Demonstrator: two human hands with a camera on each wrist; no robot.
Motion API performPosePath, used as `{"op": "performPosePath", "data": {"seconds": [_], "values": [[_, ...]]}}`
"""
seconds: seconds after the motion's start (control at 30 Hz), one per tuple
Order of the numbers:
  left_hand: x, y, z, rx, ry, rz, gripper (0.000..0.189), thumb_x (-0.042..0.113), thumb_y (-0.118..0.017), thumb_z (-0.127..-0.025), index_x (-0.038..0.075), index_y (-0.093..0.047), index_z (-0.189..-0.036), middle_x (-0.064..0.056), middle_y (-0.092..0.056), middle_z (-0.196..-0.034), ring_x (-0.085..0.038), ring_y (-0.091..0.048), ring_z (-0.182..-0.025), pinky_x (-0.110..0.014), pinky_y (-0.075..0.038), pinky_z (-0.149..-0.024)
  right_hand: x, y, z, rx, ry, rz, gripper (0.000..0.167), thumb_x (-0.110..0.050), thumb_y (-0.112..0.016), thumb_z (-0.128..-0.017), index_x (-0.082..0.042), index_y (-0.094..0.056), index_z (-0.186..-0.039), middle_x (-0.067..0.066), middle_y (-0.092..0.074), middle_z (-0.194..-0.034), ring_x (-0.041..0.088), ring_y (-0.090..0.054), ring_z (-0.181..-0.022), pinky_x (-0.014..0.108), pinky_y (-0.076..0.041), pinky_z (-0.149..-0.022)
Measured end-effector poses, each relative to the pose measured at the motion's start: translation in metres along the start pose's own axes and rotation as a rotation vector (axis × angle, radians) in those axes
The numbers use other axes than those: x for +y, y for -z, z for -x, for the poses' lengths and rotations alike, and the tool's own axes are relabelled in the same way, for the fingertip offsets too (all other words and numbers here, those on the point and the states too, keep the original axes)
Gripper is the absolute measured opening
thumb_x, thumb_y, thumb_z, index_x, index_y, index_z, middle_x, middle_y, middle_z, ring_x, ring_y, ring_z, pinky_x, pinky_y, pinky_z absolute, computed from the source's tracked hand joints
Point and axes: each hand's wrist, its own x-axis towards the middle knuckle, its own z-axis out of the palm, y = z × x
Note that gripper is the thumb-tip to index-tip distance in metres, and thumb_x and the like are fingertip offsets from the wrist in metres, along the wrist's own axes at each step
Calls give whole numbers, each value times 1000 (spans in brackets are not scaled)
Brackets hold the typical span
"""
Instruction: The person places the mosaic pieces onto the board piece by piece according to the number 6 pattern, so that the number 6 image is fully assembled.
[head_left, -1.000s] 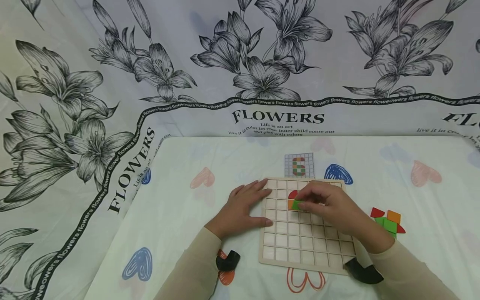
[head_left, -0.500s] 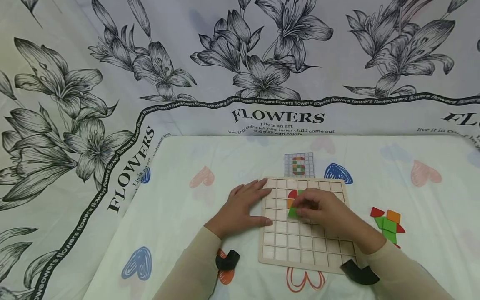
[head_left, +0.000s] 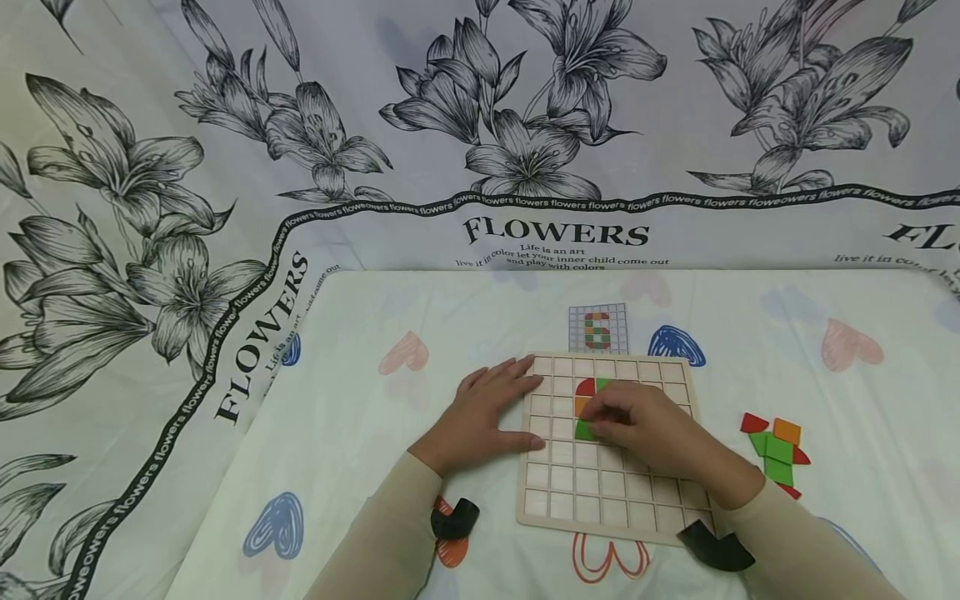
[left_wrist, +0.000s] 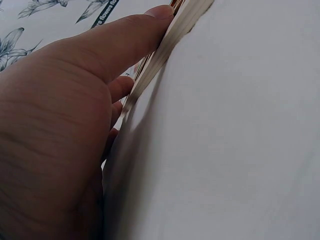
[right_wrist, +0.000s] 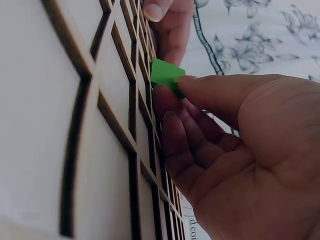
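A wooden grid board (head_left: 551,481) lies on the table. My right hand (head_left: 652,429) pinches a green square tile (head_left: 584,431) between thumb and fingers, at the cell just below an orange tile (head_left: 581,406). In the right wrist view that green tile (right_wrist: 165,72) stands tilted against the grid. Above the orange tile sits a red rounded piece (head_left: 585,387), with another green piece (head_left: 602,384) beside it, partly hidden by my right hand. My left hand (head_left: 483,412) rests at the board's left edge, fingers spread and thumb touching the frame.
Right of the board lies a small heap of loose red pieces (head_left: 753,423), green tiles (head_left: 779,450) and an orange tile (head_left: 787,431). Behind the board is a gridded card (head_left: 597,325) with a coloured figure. A flower-printed cloth (head_left: 337,142) hangs beyond the table.
My right hand has brought the green tile toward me, from over the orange tile to the cell below it. The left hand stays at the board's edge.
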Motion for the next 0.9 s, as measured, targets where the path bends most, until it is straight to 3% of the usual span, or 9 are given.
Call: {"op": "performPosePath", "data": {"seconds": [0.6,0.9], "values": [[2,2,0,-3,7,9,87,63,-77,-95,27,-46,-168,13,-21,-179,-7,-12,-162,-44,-9,-129,0,0,0,5,-24,14,13,-9,-79,-101,-21,-78,-107,-13,-68,-102,10,-63,-89,32,-57,-80],[3,2,0,-6,11,13,87,64,-77,-95,27,-47,-168,14,-21,-179,-6,-12,-162,-44,-9,-129,-1,0,1,5,-48,-63,6,-21,-77,-105,-20,-78,-111,-10,-68,-102,14,-64,-90,32,-56,-79]]}}
